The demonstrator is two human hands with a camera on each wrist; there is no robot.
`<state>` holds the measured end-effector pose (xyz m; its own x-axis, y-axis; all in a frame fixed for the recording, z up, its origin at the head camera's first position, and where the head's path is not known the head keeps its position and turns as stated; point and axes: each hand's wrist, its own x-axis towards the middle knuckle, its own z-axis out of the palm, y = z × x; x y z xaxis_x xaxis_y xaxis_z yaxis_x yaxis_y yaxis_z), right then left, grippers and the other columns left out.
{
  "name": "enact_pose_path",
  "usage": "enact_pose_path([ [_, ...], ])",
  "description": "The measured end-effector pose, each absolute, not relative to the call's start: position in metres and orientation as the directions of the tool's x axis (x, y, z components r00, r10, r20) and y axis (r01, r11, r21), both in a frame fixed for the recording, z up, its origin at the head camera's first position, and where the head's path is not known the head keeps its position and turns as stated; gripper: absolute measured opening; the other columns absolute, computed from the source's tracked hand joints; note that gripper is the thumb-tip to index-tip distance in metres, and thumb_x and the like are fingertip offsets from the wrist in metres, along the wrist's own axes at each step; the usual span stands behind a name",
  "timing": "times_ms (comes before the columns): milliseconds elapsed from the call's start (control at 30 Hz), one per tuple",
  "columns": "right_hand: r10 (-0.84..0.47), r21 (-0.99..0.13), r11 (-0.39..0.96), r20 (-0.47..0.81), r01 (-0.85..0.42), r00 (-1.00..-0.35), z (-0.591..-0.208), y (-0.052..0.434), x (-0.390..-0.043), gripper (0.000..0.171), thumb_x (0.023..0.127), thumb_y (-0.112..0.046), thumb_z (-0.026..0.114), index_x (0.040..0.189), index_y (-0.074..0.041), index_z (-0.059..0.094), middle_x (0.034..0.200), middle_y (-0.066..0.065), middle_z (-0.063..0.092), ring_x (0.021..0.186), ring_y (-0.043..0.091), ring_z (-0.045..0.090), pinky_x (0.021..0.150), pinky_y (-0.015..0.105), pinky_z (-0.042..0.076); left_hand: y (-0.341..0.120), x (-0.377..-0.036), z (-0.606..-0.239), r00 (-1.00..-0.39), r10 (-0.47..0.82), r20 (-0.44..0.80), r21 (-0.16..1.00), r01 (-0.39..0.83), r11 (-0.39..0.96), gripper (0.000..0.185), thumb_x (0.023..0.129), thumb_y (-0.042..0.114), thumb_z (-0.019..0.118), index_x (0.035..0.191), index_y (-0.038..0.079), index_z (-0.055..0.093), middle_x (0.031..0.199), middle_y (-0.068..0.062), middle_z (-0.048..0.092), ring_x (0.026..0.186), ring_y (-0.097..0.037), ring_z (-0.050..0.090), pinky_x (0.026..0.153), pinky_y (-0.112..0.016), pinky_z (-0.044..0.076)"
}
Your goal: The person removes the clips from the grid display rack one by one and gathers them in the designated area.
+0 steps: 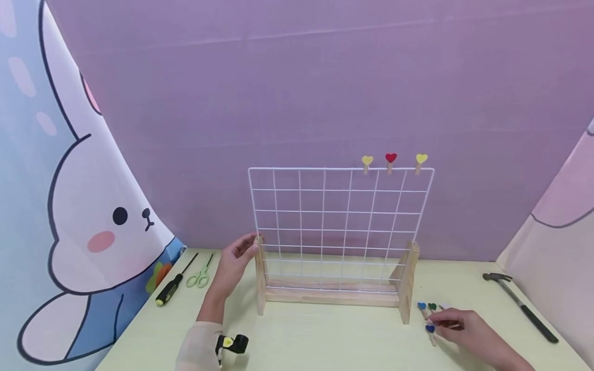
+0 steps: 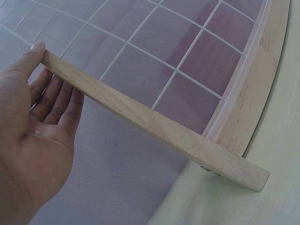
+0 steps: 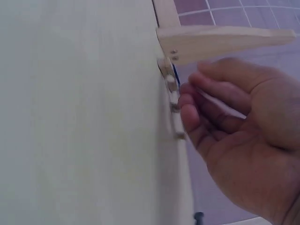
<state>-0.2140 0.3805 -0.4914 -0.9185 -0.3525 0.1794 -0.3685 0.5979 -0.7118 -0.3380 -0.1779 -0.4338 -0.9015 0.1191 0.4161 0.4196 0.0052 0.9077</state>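
Note:
A white wire grid [image 1: 323,211] stands upright in a wooden stand [image 1: 331,298]. With thumb on one side and fingers on the other, my left hand [image 1: 234,263] grips the top of the stand's left upright [image 2: 122,105]. Along the grid's top edge, toward the right, sit a yellow heart clothespin [image 1: 367,161], a red one [image 1: 391,158] and another yellow one [image 1: 421,159]. My right hand [image 1: 468,330] is at the loose clothespins on the table, fingers bent. Among these are a light blue heart [image 1: 421,306], a green one [image 1: 432,306] and a dark blue one [image 1: 430,329]. Whether its fingertips pinch one is unclear.
On the left of the table [image 1: 325,340] lie a black and yellow screwdriver [image 1: 171,288] and light green scissors [image 1: 199,278]. A hammer [image 1: 522,306] lies at the right edge. Behind the grid hangs a purple cloth [image 1: 301,93].

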Motion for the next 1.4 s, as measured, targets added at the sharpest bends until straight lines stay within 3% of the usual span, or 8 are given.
enact_pose_path([
  [167,-0.27,-0.689,0.63,0.239,-0.359,-0.933,-0.467,0.38,-0.214,0.025,0.096,-0.008,0.071,0.118,0.005,0.072,0.108,-0.016,0.076,0.09,-0.006,0.068,0.073,0.019,0.06,-0.178,-0.338,-0.434,-0.899,0.122,0.421,0.906,0.424,-0.003,0.043,0.102,0.018,0.067,0.139,-0.002,0.058,0.126,0.001,0.073,0.114,-0.002,0.067,0.1,-0.017,0.054],
  [333,-0.185,-0.671,0.662,0.285,-0.333,-0.941,-0.42,0.38,-0.217,0.025,0.098,-0.012,0.071,0.122,-0.004,0.073,0.111,-0.027,0.072,0.095,-0.008,0.068,0.077,0.016,0.059,-0.178,-0.338,-0.434,-0.903,0.123,0.411,0.91,0.414,-0.003,0.043,0.102,0.019,0.067,0.139,0.0,0.059,0.125,0.005,0.073,0.115,-0.003,0.067,0.1,-0.017,0.054],
  [400,-0.176,-0.655,0.667,0.326,-0.357,-0.929,-0.399,0.381,-0.218,0.025,0.098,-0.01,0.071,0.122,-0.005,0.073,0.111,-0.027,0.072,0.097,-0.01,0.067,0.078,0.013,0.057,-0.178,-0.337,-0.433,-0.905,0.12,0.409,0.911,0.412,-0.003,0.043,0.102,0.02,0.067,0.139,0.0,0.059,0.122,0.01,0.073,0.115,-0.003,0.067,0.1,-0.017,0.054],
  [700,-0.19,-0.637,0.659,0.375,-0.401,-0.907,-0.317,0.38,-0.224,0.032,0.1,-0.011,0.068,0.132,-0.007,0.068,0.118,-0.029,0.071,0.103,-0.013,0.066,0.079,0.008,0.054,-0.178,-0.337,-0.434,-0.9,0.129,0.417,0.907,0.421,0.002,0.044,0.103,0.02,0.066,0.141,-0.001,0.057,0.125,0.008,0.073,0.117,-0.002,0.066,0.101,-0.016,0.053],
  [933,-0.144,-0.649,0.63,0.443,-0.427,-0.885,-0.262,0.36,-0.229,0.033,0.1,-0.009,0.068,0.132,-0.004,0.068,0.118,-0.023,0.074,0.104,-0.01,0.068,0.086,0.003,0.05,-0.178,-0.336,-0.433,-0.905,0.115,0.411,0.911,0.413,0.001,0.042,0.102,0.019,0.066,0.139,-0.001,0.058,0.121,0.014,0.073,0.116,-0.001,0.066,0.1,-0.016,0.053],
  [1100,-0.13,-0.652,0.588,0.507,-0.478,-0.852,-0.23,0.346,-0.233,0.032,0.098,-0.006,0.069,0.13,-0.002,0.068,0.115,-0.021,0.076,0.104,-0.007,0.07,0.086,0.005,0.051,-0.178,-0.337,-0.433,-0.899,0.107,0.425,0.904,0.427,0.001,0.042,0.103,0.015,0.065,0.139,-0.004,0.058,0.123,0.009,0.074,0.114,-0.001,0.066,0.099,-0.015,0.053],
  [1400,-0.108,-0.669,0.566,0.52,-0.482,-0.848,-0.193,0.324,-0.241,0.036,0.097,-0.016,0.073,0.132,-0.006,0.069,0.114,-0.018,0.077,0.103,-0.007,0.07,0.087,0.004,0.049,-0.179,-0.338,-0.434,-0.9,0.113,0.422,0.904,0.426,0.02,0.042,0.103,0.016,0.064,0.14,-0.002,0.057,0.127,0.005,0.072,0.115,0.001,0.065,0.099,-0.014,0.053],
])
